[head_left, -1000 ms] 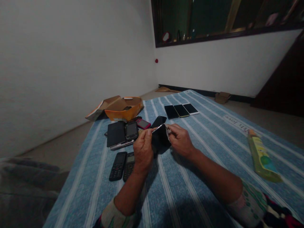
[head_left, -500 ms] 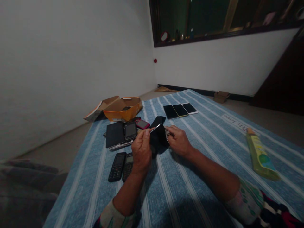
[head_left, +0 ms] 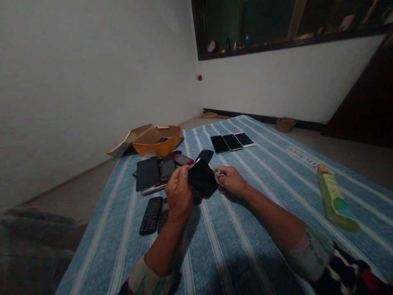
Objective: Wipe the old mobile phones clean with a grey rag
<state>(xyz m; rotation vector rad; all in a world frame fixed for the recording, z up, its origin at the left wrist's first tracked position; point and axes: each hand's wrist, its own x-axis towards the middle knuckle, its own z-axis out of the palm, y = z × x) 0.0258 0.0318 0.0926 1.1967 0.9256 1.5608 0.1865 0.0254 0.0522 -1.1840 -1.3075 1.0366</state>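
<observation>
My left hand (head_left: 179,192) is closed around the left edge of a black smartphone (head_left: 201,174), its thumb on top. The phone is held tilted above the cloth-covered surface. My right hand (head_left: 231,179), at the phone's right edge, pinches a small light-coloured cloth (head_left: 219,173); most of that cloth is hidden by the fingers and phone. Below the held phone lies a partly covered dark object (head_left: 197,198). Two keypad phones, one a black keypad phone (head_left: 150,215), are beside my left wrist. Behind my left hand are a black tablet-like device (head_left: 147,174) and a dark grey phone (head_left: 167,168).
An orange cardboard box (head_left: 159,148) stands open at the back left. A pink phone (head_left: 183,159) lies before it. Three smartphones, including a white one (head_left: 245,139), sit in a row farther back. A yellow-green bottle (head_left: 336,200) lies at right on the striped blue cloth (head_left: 245,246).
My left hand and the phone have shifted slightly left. The right hand, with the light cloth, has drawn a little away from it, and the phone's dark face shows wider.
</observation>
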